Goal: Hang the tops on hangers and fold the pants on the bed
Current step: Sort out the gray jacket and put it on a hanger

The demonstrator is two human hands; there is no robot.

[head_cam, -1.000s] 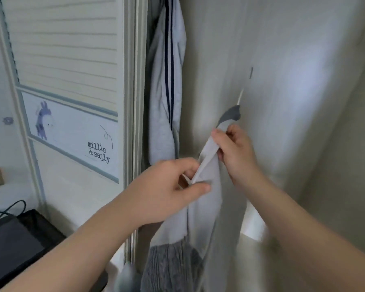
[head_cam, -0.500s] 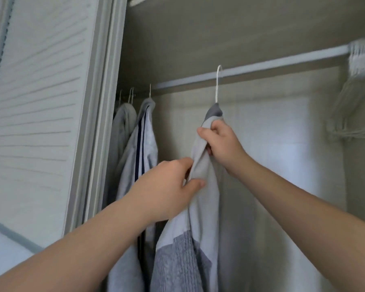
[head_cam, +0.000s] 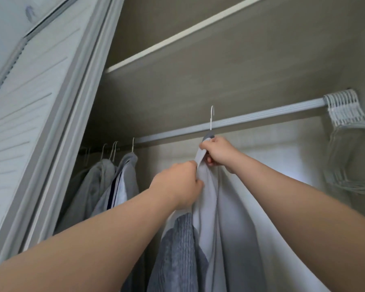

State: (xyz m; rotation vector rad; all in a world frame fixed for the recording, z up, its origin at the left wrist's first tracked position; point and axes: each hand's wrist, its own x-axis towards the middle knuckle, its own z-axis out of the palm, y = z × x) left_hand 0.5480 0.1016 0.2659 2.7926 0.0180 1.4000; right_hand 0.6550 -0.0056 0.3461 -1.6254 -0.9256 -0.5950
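The louvred door (head_cam: 40, 123) fills my view from 8 to 11 o'clock, slanting up and away. The shelf (head_cam: 177, 39) spans 12 o'clock. Its pale front edge runs from the door up toward 1 o'clock, and its underside is in shade.

The top (head_cam: 230, 228), my task piece, hangs from the centre down to 6 o'clock. It is pale grey cloth in long folds, with a darker ribbed knit panel on its 7 o'clock side. It is up inside the closet, just under the rod (head_cam: 261, 120), which climbs from 9 o'clock toward 2 o'clock.

At 9 o'clock of the top, apart from it, clothes (head_cam: 105, 186) hang from the rod on wire hooks. They are grey pieces, one with a dark stripe. At 2 o'clock a tight bunch of spare hangers (head_cam: 346, 110) sits at the rod's end, their arms drooping toward 3 o'clock.

My left hand (head_cam: 177, 186) is at the centre, fingers curled and closed on a fold of the top near its shoulder. My right hand (head_cam: 217, 152), just at 1 o'clock of the left, is fisted round the top's neck, pinching cloth at the base of the hanger (head_cam: 210, 121).

Only the hanger's white hook shows, upright at 12 o'clock of my right hand. It crosses the rod's line with its curl above it, and I cannot tell whether it is on the rod.
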